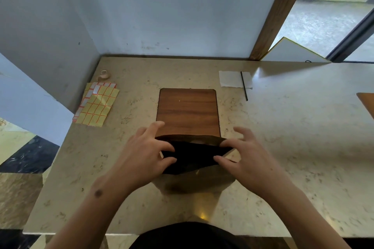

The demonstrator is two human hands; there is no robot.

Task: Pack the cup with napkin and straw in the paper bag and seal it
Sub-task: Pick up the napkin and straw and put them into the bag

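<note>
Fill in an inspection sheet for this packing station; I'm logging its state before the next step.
Surface: marbled beige counter with an inset wooden panel.
Job's things: paper bag, mouth held open; napkin with black straw lying across it, far right. Cup: nothing seen.
Clutter: yellow label sheets; small tape roll behind them.
Grippers: left hand and right hand pinch the bag's rim.
Cables: nothing seen.
Surroundings: pale walls, wooden post, window.

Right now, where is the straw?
In the head view the straw lies far right on the counter, across the right edge of the napkin, right of the wooden board.
</note>
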